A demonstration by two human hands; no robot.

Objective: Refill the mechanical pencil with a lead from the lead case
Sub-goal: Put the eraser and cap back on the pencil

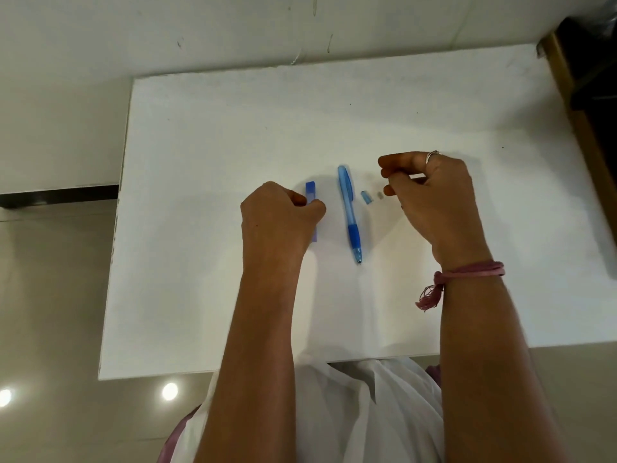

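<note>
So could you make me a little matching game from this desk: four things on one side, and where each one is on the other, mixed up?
Things:
1. lead case
2. mechanical pencil
3. small blue cap
4. pink thread band

Places:
A. lying alone on the white table, between the two hands
B. tied round the right wrist
C. gripped by the left hand
D. on the table just right of the pencil, near the right hand

Pairs: 1-C, 2-A, 3-D, 4-B
</note>
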